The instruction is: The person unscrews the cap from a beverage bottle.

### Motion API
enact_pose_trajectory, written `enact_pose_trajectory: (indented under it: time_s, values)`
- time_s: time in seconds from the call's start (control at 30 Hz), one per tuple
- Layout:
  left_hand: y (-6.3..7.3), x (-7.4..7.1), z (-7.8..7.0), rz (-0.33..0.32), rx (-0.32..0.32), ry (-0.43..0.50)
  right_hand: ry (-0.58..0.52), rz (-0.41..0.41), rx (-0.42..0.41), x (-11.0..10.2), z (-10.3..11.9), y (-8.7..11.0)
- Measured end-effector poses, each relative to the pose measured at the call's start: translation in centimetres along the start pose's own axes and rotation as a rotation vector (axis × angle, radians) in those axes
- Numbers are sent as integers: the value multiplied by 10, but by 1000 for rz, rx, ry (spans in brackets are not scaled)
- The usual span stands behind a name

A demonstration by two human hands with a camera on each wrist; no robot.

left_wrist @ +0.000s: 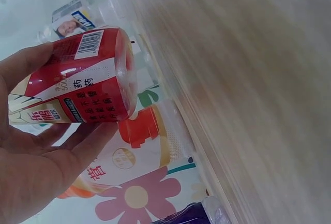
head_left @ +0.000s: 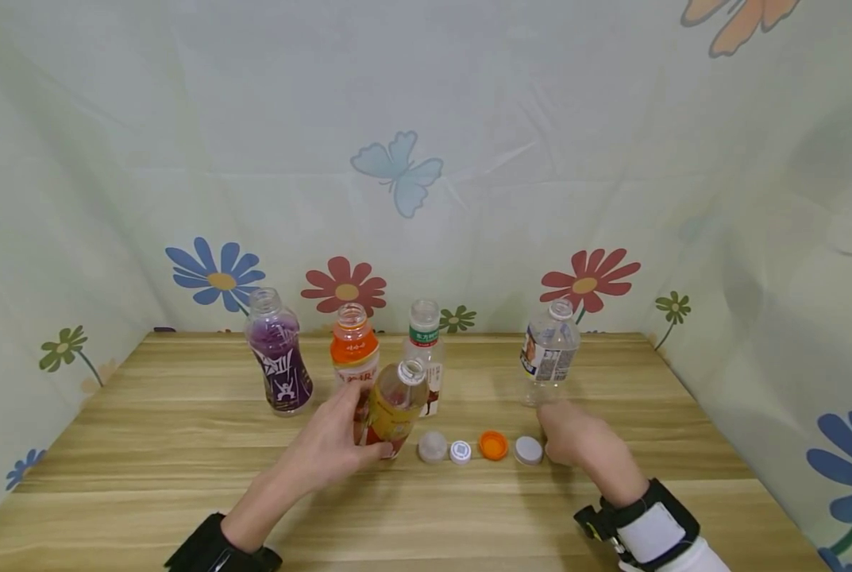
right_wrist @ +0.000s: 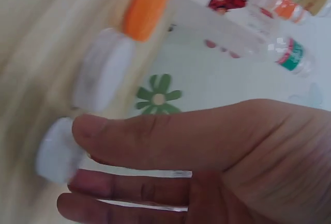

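Observation:
My left hand (head_left: pixel 336 441) grips an uncapped clear plastic bottle (head_left: pixel 397 403) with a yellow and red label, fingers behind it and thumb low on its near side. The bottle leans to the right in the head view; its red lower label (left_wrist: pixel 83 79) shows large in the left wrist view. Low over the table's right half, my right hand (head_left: pixel 579 435) pinches a white bottle cap (right_wrist: pixel 59 150) between thumb and fingertips. That cap is hidden behind the hand in the head view. Just left of the hand lies another white cap (head_left: pixel 529 450).
An orange cap (head_left: pixel 493 445), a small white cap (head_left: pixel 460 452) and a translucent cap (head_left: pixel 433 446) continue the row. Behind stand a purple bottle (head_left: pixel 280 361), an orange-topped bottle (head_left: pixel 354 349), a green-ringed clear bottle (head_left: pixel 433 369) and a clear labelled bottle (head_left: pixel 550 349), all uncapped.

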State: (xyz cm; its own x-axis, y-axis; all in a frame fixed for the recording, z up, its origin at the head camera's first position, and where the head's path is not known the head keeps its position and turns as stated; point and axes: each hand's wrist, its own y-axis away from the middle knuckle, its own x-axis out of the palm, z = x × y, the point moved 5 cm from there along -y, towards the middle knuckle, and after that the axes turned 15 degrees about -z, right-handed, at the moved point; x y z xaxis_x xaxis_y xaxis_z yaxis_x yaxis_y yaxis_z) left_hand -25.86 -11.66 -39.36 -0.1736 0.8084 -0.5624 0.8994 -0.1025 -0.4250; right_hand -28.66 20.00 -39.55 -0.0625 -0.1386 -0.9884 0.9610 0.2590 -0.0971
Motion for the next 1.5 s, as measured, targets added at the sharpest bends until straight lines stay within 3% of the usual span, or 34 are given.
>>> enact_pose_trajectory:
  time_s: [0.17, 0.33, 0.67, 0.87, 1.07, 1.5]
  values:
    - [0, 1, 0, 0, -12, 6, 3, -38, -1, -14, 11, 2]
    - [2, 2, -2, 2, -21, 25, -81, -160, -69, -30, 33, 3]
    - [5, 6, -8, 26, -24, 123, -430, -368, -236, -37, 63, 6]
    - [7, 9, -14, 54, 3, 173, -718, -373, -320, -34, 79, 9]
    - [9, 12, -20, 71, 33, 202, -925, -340, -353, -28, 94, 12]
    - [16, 16, -31, 90, 100, 222, -1067, -303, -395, -19, 111, 18]
